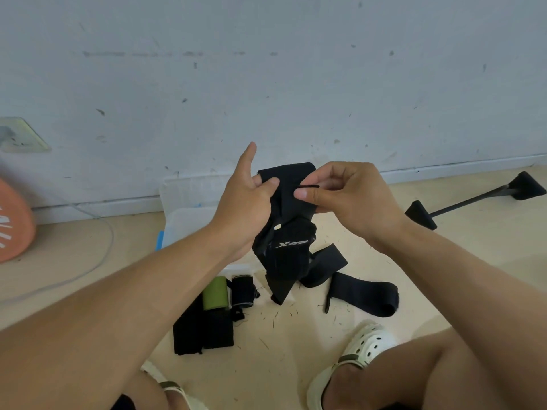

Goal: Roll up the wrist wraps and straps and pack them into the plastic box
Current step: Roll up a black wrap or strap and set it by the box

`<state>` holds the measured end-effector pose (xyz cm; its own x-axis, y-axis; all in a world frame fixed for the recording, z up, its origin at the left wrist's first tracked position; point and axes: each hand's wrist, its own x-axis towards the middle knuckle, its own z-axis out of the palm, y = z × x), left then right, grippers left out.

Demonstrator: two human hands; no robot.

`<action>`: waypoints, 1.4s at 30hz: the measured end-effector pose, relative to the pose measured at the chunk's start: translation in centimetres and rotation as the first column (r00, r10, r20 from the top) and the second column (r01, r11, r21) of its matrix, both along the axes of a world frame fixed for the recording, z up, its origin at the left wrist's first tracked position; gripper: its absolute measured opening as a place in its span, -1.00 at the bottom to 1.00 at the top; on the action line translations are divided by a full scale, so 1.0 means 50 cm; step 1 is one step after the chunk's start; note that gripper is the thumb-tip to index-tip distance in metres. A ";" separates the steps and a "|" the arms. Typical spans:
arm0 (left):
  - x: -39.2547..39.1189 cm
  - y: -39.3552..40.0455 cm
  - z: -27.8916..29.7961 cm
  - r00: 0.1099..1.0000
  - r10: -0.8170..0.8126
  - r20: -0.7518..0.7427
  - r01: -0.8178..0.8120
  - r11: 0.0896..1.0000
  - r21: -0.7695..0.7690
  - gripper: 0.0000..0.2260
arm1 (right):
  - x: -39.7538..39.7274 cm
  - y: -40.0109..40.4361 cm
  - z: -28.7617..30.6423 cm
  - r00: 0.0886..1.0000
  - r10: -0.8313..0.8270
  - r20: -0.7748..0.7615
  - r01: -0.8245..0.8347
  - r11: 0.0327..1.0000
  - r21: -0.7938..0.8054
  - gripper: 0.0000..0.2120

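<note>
Scuffed wall behind; left hand [242, 202] grips the black fabric wrist wrap [291, 232], right hand [343, 193] pinches its thin loop: best roll tight from there

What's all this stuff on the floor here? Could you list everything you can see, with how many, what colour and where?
Held wrap: one, black with a white logo, hanging between both hands.
Loose strap: one, black, on the floor at right.
Rolled wraps: two, one green and one black, on the floor near the box.
Flat black pieces: a pile, count unclear, below the rolls.
Plastic box: one, clear with a blue clip, by the wall.
Bar with end pieces: one, black, far right.
Orange object: one, left edge.
Cable: one, pale, left floor.
Shoes: two, white.
Left hand: grips the wrap.
Right hand: pinches its top.
</note>
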<state>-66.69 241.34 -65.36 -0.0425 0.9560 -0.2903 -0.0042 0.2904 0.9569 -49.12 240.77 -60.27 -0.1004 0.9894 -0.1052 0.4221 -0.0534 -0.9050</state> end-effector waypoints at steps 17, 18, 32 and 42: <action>-0.013 0.009 -0.005 0.998 0.053 -0.038 -0.053 0.998 0.019 -0.38 | -0.004 0.003 0.006 0.998 0.071 -0.002 -0.071 0.997 0.018 -0.88; -0.016 0.010 -0.007 0.997 0.064 -0.038 -0.064 0.998 0.008 -0.39 | -0.004 0.002 0.007 0.996 0.088 -0.005 -0.088 0.996 0.017 -0.88; 0.010 -0.015 0.023 0.997 -0.044 0.068 0.040 0.998 0.056 -0.46 | -0.013 0.005 -0.004 0.988 -0.106 -0.114 0.112 0.992 0.054 -0.87; 0.021 -0.027 0.024 0.976 0.040 0.212 -0.043 0.999 0.010 -0.50 | -0.024 -0.001 -0.013 0.979 -0.160 -0.127 0.167 0.985 0.044 -0.87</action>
<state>-65.64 239.97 -64.16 -0.0214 0.9588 -0.2832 -0.2187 0.2719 0.9371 -50.34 240.71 -60.91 0.0543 0.9974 -0.0481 0.2971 -0.0621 -0.9528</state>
